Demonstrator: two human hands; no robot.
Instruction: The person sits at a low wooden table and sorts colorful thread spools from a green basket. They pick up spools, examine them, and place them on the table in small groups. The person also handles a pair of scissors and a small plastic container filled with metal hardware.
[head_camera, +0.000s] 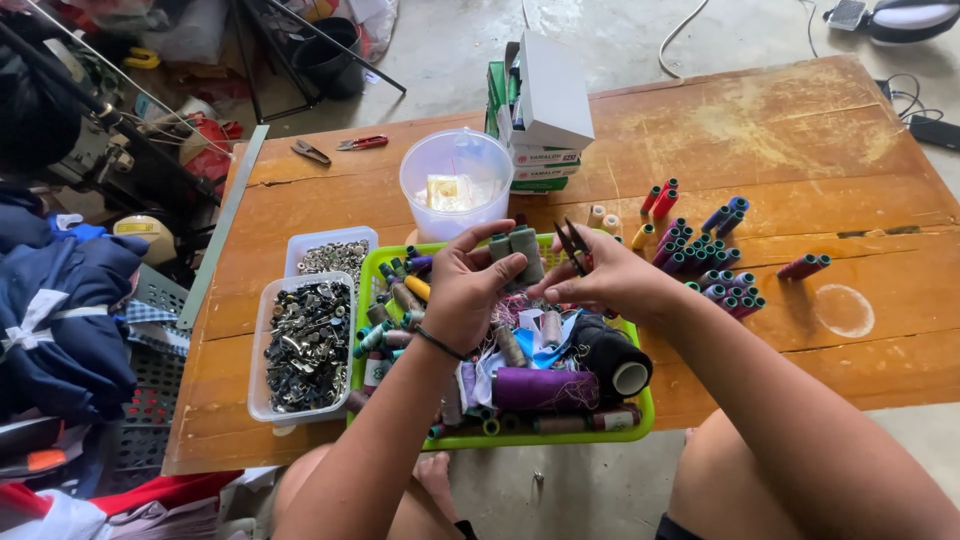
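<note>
The left hand (462, 290) pinches a grey-green thread spool (524, 250) above the green tray (640, 412). At its 3 o'clock, the right hand (610, 282) grips small black thread snips (572, 246).

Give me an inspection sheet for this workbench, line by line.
Surface: worn wooden table, pale ring stain at right.
Job's things: grey thread spool; green tray heaped with spools.
Clutter: loose spools; two tubs of metal fittings; clear bucket; stacked boxes; red snips.
Grips: left hand pinches the grey spool; right hand holds black thread snips.
Cables: white cord on floor.
Surroundings: folded blue cloth at left.
</note>
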